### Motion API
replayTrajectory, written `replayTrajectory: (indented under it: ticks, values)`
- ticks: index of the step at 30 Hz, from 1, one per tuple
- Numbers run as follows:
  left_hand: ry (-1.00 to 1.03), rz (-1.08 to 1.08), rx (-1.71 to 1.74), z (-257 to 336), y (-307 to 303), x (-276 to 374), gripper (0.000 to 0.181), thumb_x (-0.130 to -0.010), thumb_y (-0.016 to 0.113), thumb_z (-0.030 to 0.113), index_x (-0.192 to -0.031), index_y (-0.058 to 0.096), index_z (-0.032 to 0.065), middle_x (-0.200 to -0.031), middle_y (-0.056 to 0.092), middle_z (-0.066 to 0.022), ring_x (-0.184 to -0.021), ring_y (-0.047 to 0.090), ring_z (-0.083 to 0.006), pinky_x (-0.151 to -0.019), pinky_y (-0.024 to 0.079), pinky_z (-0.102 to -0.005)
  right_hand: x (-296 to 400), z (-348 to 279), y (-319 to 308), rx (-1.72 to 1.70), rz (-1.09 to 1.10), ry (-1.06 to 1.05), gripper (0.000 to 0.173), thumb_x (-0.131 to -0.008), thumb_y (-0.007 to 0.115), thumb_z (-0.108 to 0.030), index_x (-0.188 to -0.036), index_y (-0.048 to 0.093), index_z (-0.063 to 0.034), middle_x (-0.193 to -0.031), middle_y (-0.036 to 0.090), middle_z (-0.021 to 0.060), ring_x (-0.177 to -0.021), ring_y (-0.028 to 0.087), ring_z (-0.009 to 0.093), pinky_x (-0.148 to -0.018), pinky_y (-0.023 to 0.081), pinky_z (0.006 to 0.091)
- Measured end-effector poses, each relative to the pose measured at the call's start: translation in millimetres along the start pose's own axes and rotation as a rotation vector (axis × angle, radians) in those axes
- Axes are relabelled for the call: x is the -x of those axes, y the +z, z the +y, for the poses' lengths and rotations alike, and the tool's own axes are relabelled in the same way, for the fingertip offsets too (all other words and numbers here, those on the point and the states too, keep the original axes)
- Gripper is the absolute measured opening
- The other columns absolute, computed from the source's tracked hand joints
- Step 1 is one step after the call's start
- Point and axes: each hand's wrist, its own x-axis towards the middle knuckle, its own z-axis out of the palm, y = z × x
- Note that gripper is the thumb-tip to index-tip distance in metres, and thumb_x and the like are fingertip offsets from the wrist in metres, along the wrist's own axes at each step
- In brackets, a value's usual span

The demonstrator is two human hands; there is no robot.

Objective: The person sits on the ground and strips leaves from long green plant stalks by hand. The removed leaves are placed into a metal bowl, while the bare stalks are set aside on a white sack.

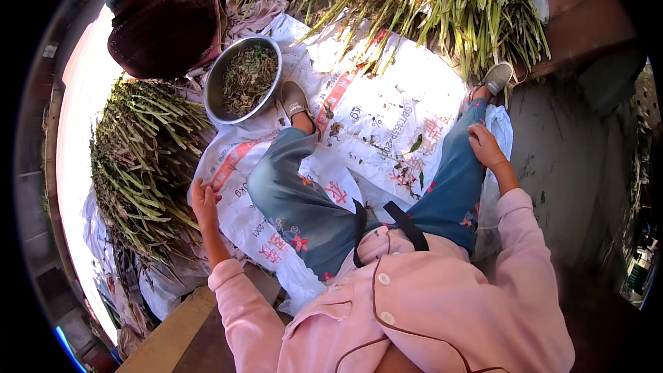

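My left hand is at the edge of a white woven plastic sack with red print, fingers slightly curled; whether it pinches the sack is unclear. Over my right knee side, my right hand hovers by the blue flowered trousers, fingers curled and apart, holding nothing visible. Between my legs the spread sacks bear scattered leaf scraps. A steel basin of plucked leaves stands beyond my left foot. Left of my left hand lies a heap of cut leafy stalks.
Long green stalks are piled along the far side. Another person in dark clothing sits at the upper left, beside the basin. A brown board or ledge is at the upper right; a wooden edge runs at the lower left.
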Motion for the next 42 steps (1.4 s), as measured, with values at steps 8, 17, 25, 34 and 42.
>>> replayTrajectory:
  ticks: [8, 17, 25, 34, 42]
  values:
    - [0.291, -0.359, -0.51, 83, 155, -130, 0.023, -0.073, 0.043, 0.008, -0.095, 0.045, 0.0018, -0.076, 0.052, -0.0074, -0.07, 0.052, -0.0132, -0.06, 0.041, -0.0238, -9, 31, 28, 0.205, 0.212, 0.0, 0.006, -0.065, 0.046, -0.005, -0.071, 0.047, -0.0062, -0.076, 0.05, 0.0081, -0.077, 0.046, 0.027, -0.07, 0.035, 0.0349]
    - [0.669, -0.564, -0.932, 0, 350, -223, 0.033, -0.063, 0.045, 0.01, -0.094, 0.043, -0.0008, -0.097, 0.042, -0.0235, -0.086, 0.042, -0.0388, -0.078, 0.035, -0.0384, -28, 27, 18, -0.011, 0.2, -0.01, 0.011, -0.061, 0.045, 0.004, -0.069, 0.047, -0.003, -0.072, 0.05, 0.0084, -0.07, 0.046, 0.024, -0.067, 0.035, 0.031]
    - [0.806, -0.361, -0.872, 22, 367, -312, 0.03, -0.063, 0.043, 0.005, -0.093, 0.044, 0.0005, -0.089, 0.045, -0.0221, -0.08, 0.045, -0.0377, -0.071, 0.038, -0.0404, -43, 30, 18, -0.052, 0.17, 0.059, 0.011, -0.06, 0.045, 0.007, -0.068, 0.047, -0.0013, -0.07, 0.05, 0.0096, -0.065, 0.045, 0.023, -0.062, 0.035, 0.0289]
    - [0.336, -0.673, -0.81, -33, 462, -257, 0.036, -0.067, 0.034, 0.007, -0.102, 0.041, -0.0004, -0.108, 0.037, -0.025, -0.096, 0.04, -0.0356, -0.084, 0.032, -0.0375, -56, 17, 28, 0.069, 0.137, 0.077, 0.011, -0.058, 0.046, 0.005, -0.066, 0.049, -0.0033, -0.068, 0.051, 0.0071, -0.064, 0.046, 0.022, -0.061, 0.035, 0.028]
    - [0.152, -0.674, -0.334, -38, 504, -244, 0.028, -0.065, 0.055, 0.019, -0.085, 0.043, 0.0021, -0.077, 0.053, -0.0192, -0.075, 0.051, -0.0321, -0.068, 0.039, -0.0339, -62, 10, 27, 0.112, 0.144, 0.096, 0.012, -0.059, 0.047, 0.003, -0.068, 0.049, -0.0042, -0.069, 0.051, 0.0072, -0.065, 0.047, 0.022, -0.061, 0.035, 0.0291]
